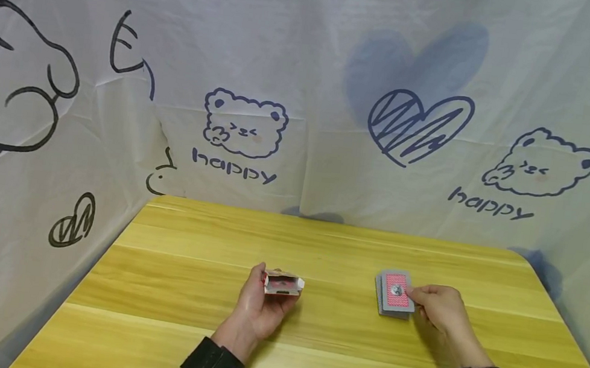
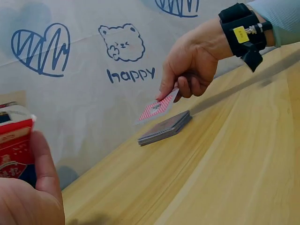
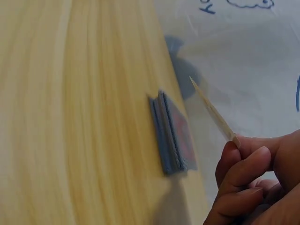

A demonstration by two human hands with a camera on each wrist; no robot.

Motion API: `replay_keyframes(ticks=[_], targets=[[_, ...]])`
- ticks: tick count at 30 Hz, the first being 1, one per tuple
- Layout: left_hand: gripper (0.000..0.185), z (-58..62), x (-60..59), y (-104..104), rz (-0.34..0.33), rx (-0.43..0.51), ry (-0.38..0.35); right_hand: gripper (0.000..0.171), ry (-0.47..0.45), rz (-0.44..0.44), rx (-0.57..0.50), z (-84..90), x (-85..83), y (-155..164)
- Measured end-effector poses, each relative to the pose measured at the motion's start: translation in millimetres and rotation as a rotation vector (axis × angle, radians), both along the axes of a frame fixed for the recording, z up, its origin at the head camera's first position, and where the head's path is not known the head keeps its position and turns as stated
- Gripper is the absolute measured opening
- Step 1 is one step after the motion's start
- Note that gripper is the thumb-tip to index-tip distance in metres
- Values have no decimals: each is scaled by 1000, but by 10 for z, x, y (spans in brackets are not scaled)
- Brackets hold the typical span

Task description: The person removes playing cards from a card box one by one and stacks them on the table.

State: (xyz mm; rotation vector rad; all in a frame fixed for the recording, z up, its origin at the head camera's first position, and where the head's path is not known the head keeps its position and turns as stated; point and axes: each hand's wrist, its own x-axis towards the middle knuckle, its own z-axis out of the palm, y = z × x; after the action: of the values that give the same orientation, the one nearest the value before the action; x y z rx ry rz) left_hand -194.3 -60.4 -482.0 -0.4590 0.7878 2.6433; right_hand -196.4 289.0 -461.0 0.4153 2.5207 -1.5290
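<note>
Your left hand (image 1: pixel 259 307) curls its grip round a red card box (image 1: pixel 282 283), open end facing away from you, held just above the wooden surface (image 1: pixel 308 355). Your right hand (image 1: pixel 441 310) pinches 1 playing card (image 1: pixel 397 291) by its near edge, over a small pile of cards (image 1: pixel 392 309) that lies flat on the surface.

A white cloth backdrop (image 1: pixel 306 88) printed with bears, hearts and "happy" stands along the far edge and wraps round the left side; it hangs close behind the pile. Nothing lies between your 2 hands, only bare wood.

The head view makes the card look as if it rests on the pile. The left wrist view shows the card (image 2: pixel 157 108) tilted and lifted clear of the pile (image 2: pixel 165 127), with the red box (image 2: pixel 14 145) at the frame's left edge. The right wrist view, blurred, shows the card (image 3: pixel 213 112) edge-on between your fingertips (image 3: pixel 243 164), and the pile (image 3: pixel 172 136) slightly fanned.

The far right corner of the surface is rounded. Open wood runs in front of both hands and toward you.
</note>
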Motion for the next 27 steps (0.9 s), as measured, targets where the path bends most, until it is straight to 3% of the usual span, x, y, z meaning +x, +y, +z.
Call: replay_keyframes(ticks=[6, 16, 27], targets=[[53, 0, 4, 1, -16, -8, 24, 35, -19, 0, 3, -66, -54, 49], [59, -24, 7, -4, -34, -19, 9, 34, -16, -2, 31, -125, -87, 17], [63, -31, -3, -7, -34, -40, 14, 37, 22, -2, 190, -159, -111, -39]])
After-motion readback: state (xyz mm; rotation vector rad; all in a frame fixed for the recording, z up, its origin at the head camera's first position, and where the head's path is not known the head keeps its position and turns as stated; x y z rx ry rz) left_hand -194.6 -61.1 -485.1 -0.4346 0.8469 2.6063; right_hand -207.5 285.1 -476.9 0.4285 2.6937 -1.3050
